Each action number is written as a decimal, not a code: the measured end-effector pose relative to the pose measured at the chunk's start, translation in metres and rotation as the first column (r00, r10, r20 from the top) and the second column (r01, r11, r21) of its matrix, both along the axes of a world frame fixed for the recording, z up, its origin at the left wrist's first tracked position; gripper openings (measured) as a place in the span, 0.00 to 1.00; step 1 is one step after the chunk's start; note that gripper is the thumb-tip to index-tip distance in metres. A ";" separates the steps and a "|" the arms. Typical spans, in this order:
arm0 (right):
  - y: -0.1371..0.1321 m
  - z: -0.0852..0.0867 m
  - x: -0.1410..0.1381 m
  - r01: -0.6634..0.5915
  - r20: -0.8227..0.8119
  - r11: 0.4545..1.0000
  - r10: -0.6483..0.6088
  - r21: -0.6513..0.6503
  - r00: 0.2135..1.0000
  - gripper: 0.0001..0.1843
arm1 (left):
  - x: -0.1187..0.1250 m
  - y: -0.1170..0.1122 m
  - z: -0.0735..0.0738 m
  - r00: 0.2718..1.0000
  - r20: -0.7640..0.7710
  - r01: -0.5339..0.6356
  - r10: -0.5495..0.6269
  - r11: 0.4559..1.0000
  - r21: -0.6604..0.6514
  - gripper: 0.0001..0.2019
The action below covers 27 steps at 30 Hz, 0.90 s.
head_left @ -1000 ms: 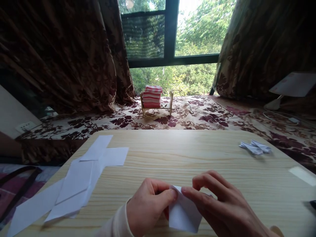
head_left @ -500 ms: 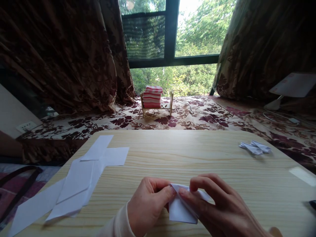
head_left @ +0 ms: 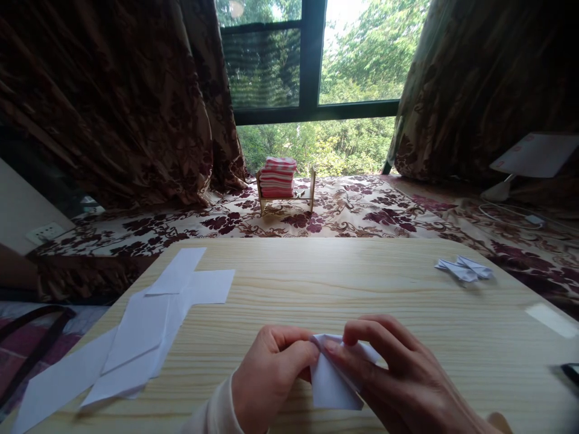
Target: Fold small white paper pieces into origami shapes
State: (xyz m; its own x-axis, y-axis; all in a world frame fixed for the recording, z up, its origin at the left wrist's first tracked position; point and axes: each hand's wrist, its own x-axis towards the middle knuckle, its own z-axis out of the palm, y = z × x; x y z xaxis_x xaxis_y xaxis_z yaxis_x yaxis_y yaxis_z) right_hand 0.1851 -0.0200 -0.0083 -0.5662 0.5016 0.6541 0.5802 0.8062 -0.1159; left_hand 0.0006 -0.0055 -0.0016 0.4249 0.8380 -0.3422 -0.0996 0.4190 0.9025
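One wood-grain table [head_left: 335, 283] beneath hand-held paper [head_left: 332, 386], before a curtained window [head_left: 312, 111].

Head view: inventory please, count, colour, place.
Rectangular wooden-look table: 1, pale, foreground
Partly folded paper sheet: 1, white, table front
Flat paper sheets: several overlapping, white, table left
Folded paper pieces: apparently 2, white, table right
Unidentifiable object: 1, dark, right edge
Floral fabric ledge: 1, cream and maroon, behind table
Wooden stand: 1, tan, on ledge
Striped cloth stack: 1, pink and white, on stand
Glass window: 1, dark frame, back
Patterned curtains: 2, brown, flanking window
Shaded lamp: 1, white, ledge right
Socket plate: 1, white, far left
Curved strap: 1, dark, left edge
Left hand: 1, cream sleeve, gripping paper
Right hand: 1, touching paper
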 end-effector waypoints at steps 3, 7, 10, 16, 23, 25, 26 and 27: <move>0.000 0.001 0.000 0.011 0.007 1.000 -0.011 0.007 1.000 0.14 | 0.001 0.000 -0.003 0.995 0.102 -0.002 0.006 0.999 -0.036 0.09; 0.001 0.000 -0.001 0.008 0.010 1.000 -0.009 0.022 1.000 0.13 | 0.001 -0.001 -0.007 0.985 0.171 -0.008 0.013 0.999 -0.031 0.17; 0.001 -0.001 -0.001 0.010 0.027 1.000 -0.011 0.020 1.000 0.12 | 0.000 -0.001 -0.009 0.996 0.091 -0.013 0.013 1.000 -0.003 0.22; -0.001 -0.001 -0.002 0.019 0.015 1.000 -0.019 0.024 1.000 0.13 | 0.000 -0.001 -0.008 0.995 -0.083 -0.052 0.057 0.997 0.059 0.24; 0.002 -0.006 0.004 0.036 -0.155 0.995 -0.050 -0.095 0.987 0.20 | 0.002 -0.002 0.000 0.975 -0.204 -0.046 0.085 0.981 0.191 0.20; 0.004 -0.009 0.005 0.057 -0.244 0.982 -0.101 -0.181 0.964 0.21 | 0.002 -0.002 0.002 0.964 -0.248 -0.033 0.098 0.966 0.255 0.20; 0.005 -0.010 0.004 0.053 -0.286 0.971 -0.120 -0.233 0.951 0.20 | 0.002 -0.003 0.002 0.959 -0.264 -0.026 0.104 0.959 0.281 0.20; 0.005 -0.010 0.004 0.031 -0.322 0.959 -0.125 -0.281 0.939 0.19 | 0.002 -0.003 0.002 0.955 -0.277 -0.020 0.108 0.954 0.300 0.20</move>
State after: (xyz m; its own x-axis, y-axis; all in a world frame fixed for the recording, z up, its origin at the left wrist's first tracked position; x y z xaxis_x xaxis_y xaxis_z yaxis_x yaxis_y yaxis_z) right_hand 0.1890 -0.0145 -0.0185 -0.2909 0.7175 0.6329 0.5301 0.6716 -0.5177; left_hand 0.0024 -0.0086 0.0006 0.2871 0.9410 -0.1788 0.1644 0.1355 0.9771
